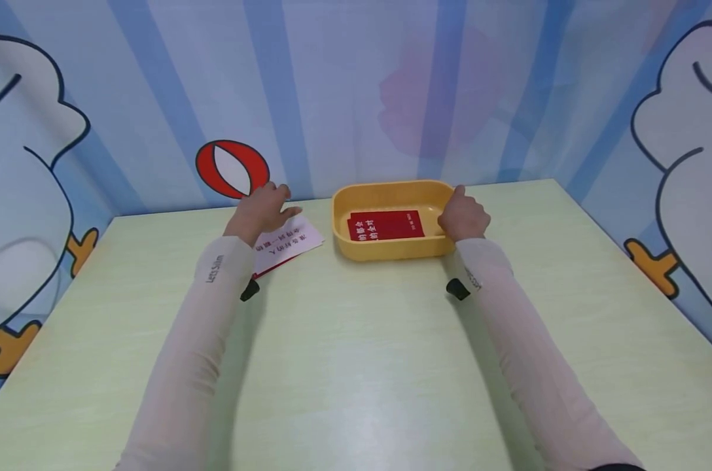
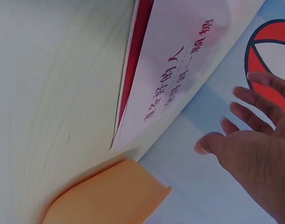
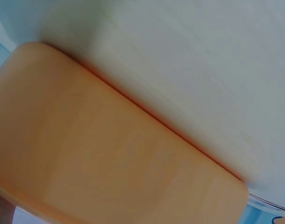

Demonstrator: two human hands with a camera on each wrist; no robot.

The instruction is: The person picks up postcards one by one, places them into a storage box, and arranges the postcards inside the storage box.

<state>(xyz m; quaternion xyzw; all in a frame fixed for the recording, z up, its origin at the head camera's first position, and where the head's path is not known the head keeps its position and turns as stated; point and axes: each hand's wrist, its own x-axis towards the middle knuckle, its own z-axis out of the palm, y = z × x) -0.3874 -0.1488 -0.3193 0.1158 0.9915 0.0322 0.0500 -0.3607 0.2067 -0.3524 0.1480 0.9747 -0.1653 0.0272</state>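
Observation:
A yellow tray point(image 1: 391, 250) stands near the back of the table with red envelopes point(image 1: 394, 225) bearing white characters lying in it. My right hand point(image 1: 464, 217) grips the tray's right rim; in the right wrist view the tray's side point(image 3: 119, 149) fills much of the picture and only a sliver of that hand shows. Left of the tray lies a pale card point(image 1: 291, 241) with dark red writing, a red edge showing beneath it. Over this card my left hand point(image 1: 262, 210) hovers with its fingers relaxed and apart; the left wrist view shows nothing held in that hand point(image 2: 254, 144).
The pale wood table point(image 1: 356, 366) ends at the back against a blue striped backdrop point(image 1: 344, 98). Cartoon figures and a red and white ball point(image 1: 232, 169) are printed on it. Both forearms, in pale sleeves, reach across the table.

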